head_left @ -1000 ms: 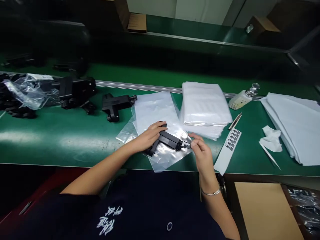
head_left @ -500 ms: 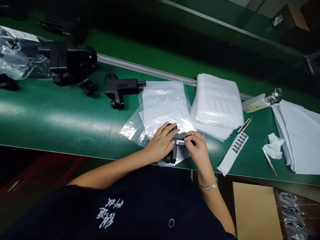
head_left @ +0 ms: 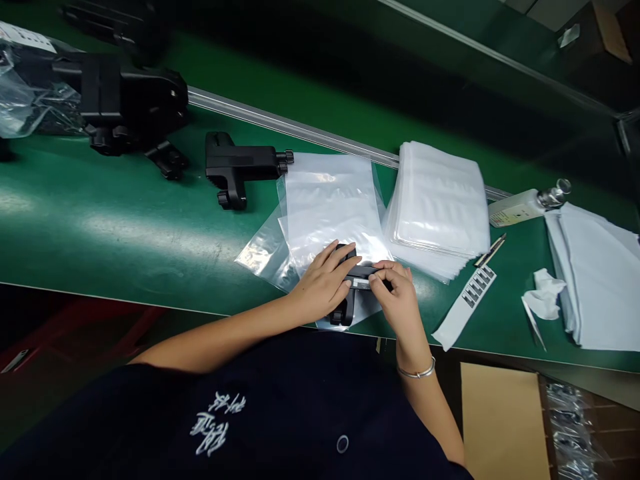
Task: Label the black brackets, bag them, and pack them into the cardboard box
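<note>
A black plastic clamp bracket [head_left: 344, 312] with a knob rests on clear plastic bags [head_left: 325, 200] near the table's front edge. My left hand [head_left: 323, 283] lies over its left part, fingers wrapped across it and holding it down. On the bracket's front face is a small black-and-white label [head_left: 359, 283]. My right hand [head_left: 395, 290] is closed at the bracket's right end, thumb and fingertips pinched at the label's end. The fingertips hide part of both. A similar black bracket [head_left: 245, 163] lies behind the bags, to the left.
At right are a stack of clear bags [head_left: 443, 200], a label sheet [head_left: 465, 307], tweezers [head_left: 493, 250], a pump bottle [head_left: 520, 207], crumpled tissue [head_left: 547, 293] and folded white sheets [head_left: 600, 277]. A larger black assembly [head_left: 130, 100] stands at far left. A cardboard box [head_left: 503, 420] sits below the table.
The camera view has shifted slightly. Both hands keep nearly the same place on the bracket and label; nothing has been let go.
</note>
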